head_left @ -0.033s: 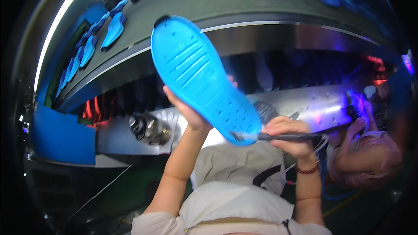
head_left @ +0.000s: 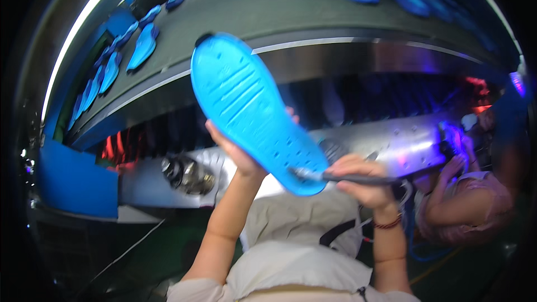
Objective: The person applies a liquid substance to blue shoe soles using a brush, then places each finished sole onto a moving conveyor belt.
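My left hand (head_left: 241, 155) grips a bright blue shoe sole (head_left: 243, 92) from underneath, its thumb along the near side and fingertips showing past the far edge. Tilted toward me, the sole has ridges across its upper part, small holes lower down and a black patch at its far tip. Between the fingers of my right hand (head_left: 366, 182) is a dark-handled brush (head_left: 363, 179). Its tip rests on or just over the lower end of the sole; contact is hard to tell through the blur.
Blue soles (head_left: 142, 46) lie along a green conveyor belt (head_left: 240, 11) beyond. A dark, clear bottle (head_left: 193, 176) rests on the metal ledge (head_left: 145, 182) at left. Another dark object (head_left: 334, 150) is partly hidden behind the sole. At right sits another person (head_left: 470, 201), hands busy under purple light.
The brush tip has shifted slightly inward from the sole's lower rim. The whole view has moved a little, so the sole and belt appear lower.
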Motion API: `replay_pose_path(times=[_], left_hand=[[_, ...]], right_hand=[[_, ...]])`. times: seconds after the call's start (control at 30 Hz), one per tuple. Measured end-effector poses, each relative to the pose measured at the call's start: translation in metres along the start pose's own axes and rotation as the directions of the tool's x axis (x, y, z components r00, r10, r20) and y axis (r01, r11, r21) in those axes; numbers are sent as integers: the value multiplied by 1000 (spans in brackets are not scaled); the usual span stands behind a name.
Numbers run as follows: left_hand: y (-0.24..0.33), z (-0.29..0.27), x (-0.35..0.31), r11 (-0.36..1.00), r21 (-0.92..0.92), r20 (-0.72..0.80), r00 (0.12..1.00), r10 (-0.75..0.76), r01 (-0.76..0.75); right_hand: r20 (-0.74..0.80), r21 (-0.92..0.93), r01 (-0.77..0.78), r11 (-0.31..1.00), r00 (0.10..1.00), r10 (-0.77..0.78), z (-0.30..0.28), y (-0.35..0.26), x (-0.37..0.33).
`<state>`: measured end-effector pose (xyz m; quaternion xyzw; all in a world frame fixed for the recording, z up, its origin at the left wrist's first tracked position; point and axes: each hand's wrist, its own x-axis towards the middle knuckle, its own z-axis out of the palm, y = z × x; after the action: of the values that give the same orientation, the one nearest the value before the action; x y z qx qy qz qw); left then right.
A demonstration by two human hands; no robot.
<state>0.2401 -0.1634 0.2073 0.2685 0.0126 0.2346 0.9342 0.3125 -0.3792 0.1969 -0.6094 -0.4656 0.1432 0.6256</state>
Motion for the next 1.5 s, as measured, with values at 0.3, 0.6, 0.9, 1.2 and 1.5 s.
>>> replay_pose_path(times=[0.3, 0.6, 0.9, 1.2, 1.5], left_hand=[[-2, 10, 12, 999, 32, 87, 996, 3, -5], [-32, -25, -20, 955, -174, 377, 912, -162, 241], [9, -10, -11, 661, 209, 179, 636, -751, 721], [15, -16, -14, 356, 479, -52, 431, -901, 802], [35, -20, -24, 436, 361, -179, 520, -835, 825]], right_hand=[[44, 399, -186, 898, 982, 184, -7, 6, 0], [59, 233, -190, 954, 982, 181, 13, -33, 4], [547, -46, -30, 999, 835, 50, -12, -50, 17], [667, -273, 82, 958, 734, 127, -24, -56, 19], [519, -292, 76, 953, 850, 91, -32, -48, 10]])
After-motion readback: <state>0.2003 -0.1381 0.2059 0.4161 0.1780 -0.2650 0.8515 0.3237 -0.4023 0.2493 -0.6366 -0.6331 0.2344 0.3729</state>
